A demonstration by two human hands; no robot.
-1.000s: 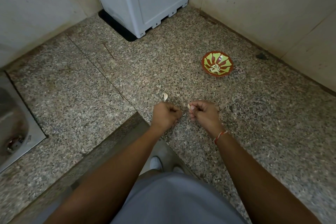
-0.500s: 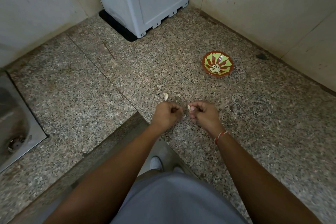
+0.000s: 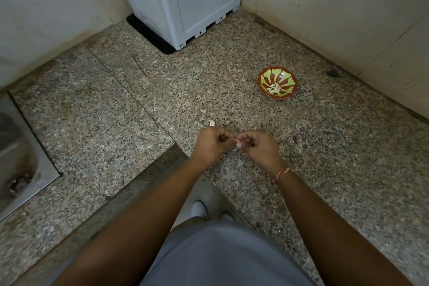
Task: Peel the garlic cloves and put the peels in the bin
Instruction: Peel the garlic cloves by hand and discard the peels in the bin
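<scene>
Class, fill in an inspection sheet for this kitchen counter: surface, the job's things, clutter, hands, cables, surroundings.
Surface: speckled granite counter, L-shaped, with a seam running across it.
Job's things: garlic clove pinched between both hands; another piece of garlic lies on the counter just beyond the left hand; red-and-green bowl to the far right holds pale peeled pieces.
Clutter: small pale flecks near the hands, too small to identify.
Hands: left hand and right hand both curled, fingers pinching the clove; red thread on the right wrist.
Cables: nothing seen.
Surroundings: grey plastic container in the corner; steel sink at left; tiled walls. No bin seen.
</scene>
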